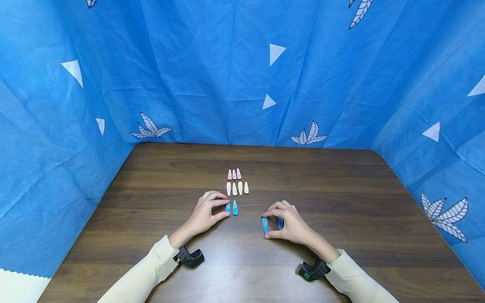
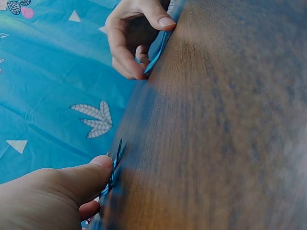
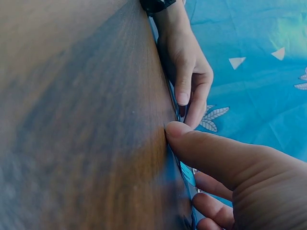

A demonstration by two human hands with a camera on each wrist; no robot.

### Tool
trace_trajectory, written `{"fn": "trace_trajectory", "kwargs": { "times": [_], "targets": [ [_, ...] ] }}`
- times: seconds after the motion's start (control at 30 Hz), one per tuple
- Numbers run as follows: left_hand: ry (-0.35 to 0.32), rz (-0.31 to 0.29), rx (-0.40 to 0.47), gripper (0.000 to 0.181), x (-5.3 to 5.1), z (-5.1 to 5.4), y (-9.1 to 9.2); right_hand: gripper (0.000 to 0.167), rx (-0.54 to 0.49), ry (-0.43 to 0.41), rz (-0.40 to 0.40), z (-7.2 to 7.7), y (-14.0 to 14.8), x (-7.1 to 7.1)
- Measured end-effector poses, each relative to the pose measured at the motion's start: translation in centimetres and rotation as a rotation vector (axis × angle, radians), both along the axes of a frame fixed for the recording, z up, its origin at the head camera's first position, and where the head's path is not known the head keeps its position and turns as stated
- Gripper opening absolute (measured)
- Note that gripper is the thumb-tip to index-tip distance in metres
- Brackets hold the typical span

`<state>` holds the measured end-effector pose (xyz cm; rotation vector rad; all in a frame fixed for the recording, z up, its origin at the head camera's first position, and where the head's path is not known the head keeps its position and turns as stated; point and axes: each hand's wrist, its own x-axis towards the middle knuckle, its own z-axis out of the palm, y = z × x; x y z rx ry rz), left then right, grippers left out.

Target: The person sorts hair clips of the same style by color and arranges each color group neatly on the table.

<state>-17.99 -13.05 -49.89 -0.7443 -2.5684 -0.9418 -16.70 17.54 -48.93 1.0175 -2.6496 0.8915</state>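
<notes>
My left hand [image 1: 204,213] pinches a blue snap hair clip [image 1: 228,208] at its two ends, thumb nearer me and fingers at the far end. Just right of it a second blue hair clip [image 1: 235,208] lies on the table. Farther right, my right hand [image 1: 293,226] holds another blue hair clip [image 1: 265,226] between thumb and forefinger, at the tabletop. One more blue clip [image 1: 280,223] shows inside the curve of that hand, partly hidden by it. In the left wrist view, the left thumb [image 2: 91,175] rests against its clip, close to the wood.
Beyond the blue clips is a row of several cream hair clips [image 1: 234,189], and behind that a row of 3 pink ones [image 1: 234,174]. They lie on a dark wooden table [image 1: 170,168]. A blue patterned cloth [image 1: 212,63] hangs around its back and sides.
</notes>
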Motion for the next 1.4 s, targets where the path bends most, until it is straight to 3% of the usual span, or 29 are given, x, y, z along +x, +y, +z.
{"fn": "trace_trajectory", "kwargs": {
  "times": [0.6, 1.0, 1.4],
  "targets": [
    [0.021, 0.006, 0.003, 0.036, -0.1, -0.1, 0.0, 0.047, 0.013, 0.008, -0.012, 0.2, -0.2, 0.1],
    [0.139, -0.011, 0.027, 0.035, -0.1, -0.2, 0.1, 0.044, -0.032, 0.041, 0.012, 0.6, -0.2, -0.2],
    [-0.014, 0.009, 0.003, 0.037, 0.1, 0.0, 0.0, 0.047, -0.023, 0.022, -0.006, 3.7, -1.4, -1.4]
  ]
}}
